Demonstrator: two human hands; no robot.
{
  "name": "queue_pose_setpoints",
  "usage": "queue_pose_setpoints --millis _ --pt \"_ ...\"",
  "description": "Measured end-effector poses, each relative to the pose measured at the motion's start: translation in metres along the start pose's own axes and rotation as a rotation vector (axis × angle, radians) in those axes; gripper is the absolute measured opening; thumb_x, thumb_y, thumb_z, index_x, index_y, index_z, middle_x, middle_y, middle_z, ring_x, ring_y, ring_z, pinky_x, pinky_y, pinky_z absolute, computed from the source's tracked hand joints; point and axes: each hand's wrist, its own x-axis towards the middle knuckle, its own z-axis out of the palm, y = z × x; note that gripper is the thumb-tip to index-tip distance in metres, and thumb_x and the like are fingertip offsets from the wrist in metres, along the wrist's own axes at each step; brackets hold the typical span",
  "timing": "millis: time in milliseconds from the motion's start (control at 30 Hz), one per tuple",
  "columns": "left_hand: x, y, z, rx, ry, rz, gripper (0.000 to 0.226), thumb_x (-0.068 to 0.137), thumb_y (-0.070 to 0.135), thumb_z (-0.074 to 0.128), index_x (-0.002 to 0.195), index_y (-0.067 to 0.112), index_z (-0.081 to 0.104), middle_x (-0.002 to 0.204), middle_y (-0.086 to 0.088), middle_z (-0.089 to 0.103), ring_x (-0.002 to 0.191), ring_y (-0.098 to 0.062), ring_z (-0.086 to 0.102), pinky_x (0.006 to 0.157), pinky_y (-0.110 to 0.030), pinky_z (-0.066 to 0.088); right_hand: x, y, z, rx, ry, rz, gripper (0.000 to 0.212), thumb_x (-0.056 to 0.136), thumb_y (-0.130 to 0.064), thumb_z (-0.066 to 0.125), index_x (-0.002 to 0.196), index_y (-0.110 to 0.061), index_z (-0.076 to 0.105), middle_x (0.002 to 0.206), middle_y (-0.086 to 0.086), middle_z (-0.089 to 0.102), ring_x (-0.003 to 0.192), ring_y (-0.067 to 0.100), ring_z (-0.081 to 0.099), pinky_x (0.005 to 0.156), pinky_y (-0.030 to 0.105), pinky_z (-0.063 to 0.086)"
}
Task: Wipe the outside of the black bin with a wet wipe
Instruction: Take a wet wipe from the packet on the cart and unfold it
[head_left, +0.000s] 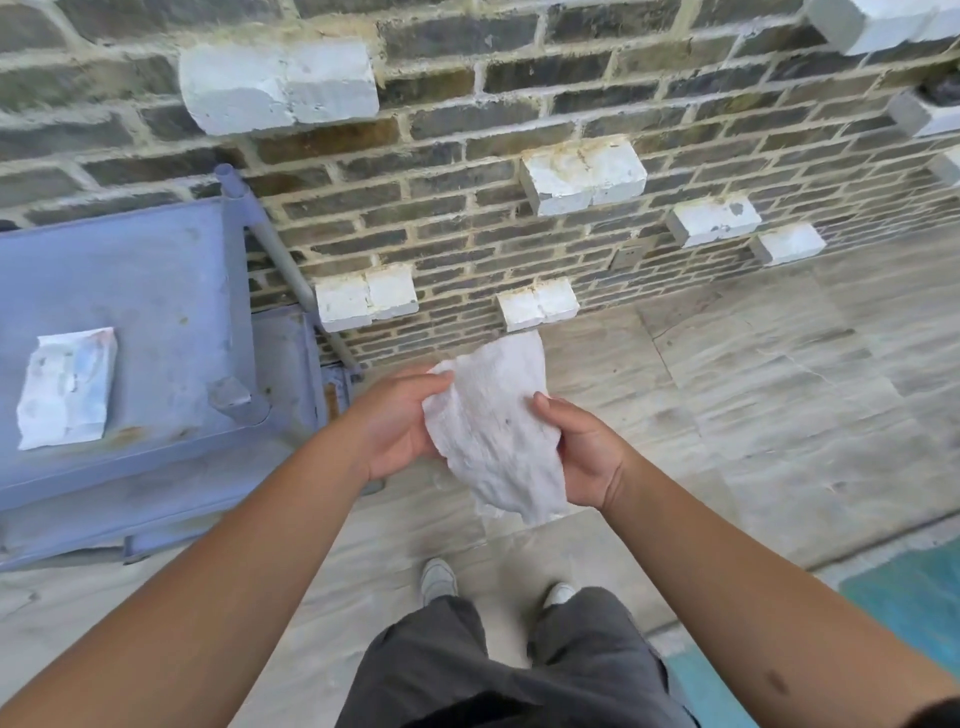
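Note:
A white wet wipe (493, 426) hangs spread out between both hands in front of me, above the paved floor. My left hand (400, 421) pinches its upper left edge with thumb and fingers. My right hand (582, 447) grips its right edge, thumb on top. No black bin is in view.
A blue-grey metal cart (145, 291) stands at the left with a wipe packet (67, 387) lying on its top shelf. A brick wall (467, 208) with protruding white blocks runs ahead. My feet (439, 579) stand on stone paving; a teal strip (914, 597) lies at the right.

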Motion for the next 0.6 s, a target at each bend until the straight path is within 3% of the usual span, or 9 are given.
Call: queue_pose_setpoints --millis 100,167,233,400,500,600 --pt "0.016 -0.009 0.007 0.01 0.143 0.045 0.021 0.095 0.013 0.056 0.112 0.003 0.064 0.113 -0.023 0.068 0.095 -0.035 0.07 0.071 -0.052 0.058 -0.004 0.0 -0.017 0.02 -0.009 0.065 0.074 0.081 -0.033 0.073 0.14 0.001 0.043 0.142 0.023 0.045 0.13 0.035 0.044 0.11 0.042 0.036" --pt "0.028 -0.016 0.012 0.064 0.178 0.04 0.025 0.095 0.013 0.057 0.116 0.002 0.061 0.108 -0.021 0.07 0.089 -0.032 0.071 0.062 -0.042 0.058 -0.005 0.002 -0.033 -0.029 -0.014 0.1 0.072 0.082 -0.028 0.071 0.14 0.003 0.041 0.145 0.026 0.039 0.134 0.039 0.038 0.116 0.042 0.027" --pt "0.041 -0.027 0.018 0.081 0.21 0.031 0.028 0.095 0.015 0.057 0.121 0.003 0.058 0.105 -0.018 0.071 0.087 -0.031 0.072 0.063 -0.041 0.057 -0.006 -0.003 -0.054 -0.041 0.015 0.132 0.068 0.084 -0.023 0.067 0.14 0.005 0.04 0.146 0.029 0.035 0.135 0.042 0.035 0.117 0.046 0.022" --pt "0.089 -0.068 0.018 0.169 0.321 0.033 0.028 0.097 0.027 0.054 0.123 0.018 0.058 0.106 -0.009 0.073 0.097 -0.025 0.07 0.085 -0.041 0.053 -0.012 -0.017 -0.129 0.021 0.156 0.018 0.05 0.088 -0.016 0.055 0.134 0.003 0.048 0.122 0.023 0.058 0.111 0.038 0.058 0.096 0.047 0.048" --pt "0.131 -0.115 0.015 0.255 0.401 -0.01 0.019 0.096 0.026 0.054 0.112 0.023 0.062 0.106 -0.002 0.073 0.095 -0.016 0.068 0.076 -0.029 0.048 -0.01 -0.017 -0.197 0.01 0.299 -0.044 0.041 0.086 -0.015 0.056 0.125 -0.004 0.059 0.109 0.018 0.069 0.101 0.036 0.066 0.083 0.045 0.054" --pt "0.189 -0.183 0.002 0.353 0.408 -0.06 0.009 0.09 0.022 0.062 0.098 0.026 0.065 0.103 -0.001 0.067 0.092 -0.017 0.064 0.069 -0.025 0.042 0.014 -0.003 -0.27 -0.003 0.431 -0.06 0.049 0.087 -0.021 0.057 0.134 -0.006 0.053 0.119 0.017 0.064 0.112 0.037 0.061 0.097 0.049 0.046"
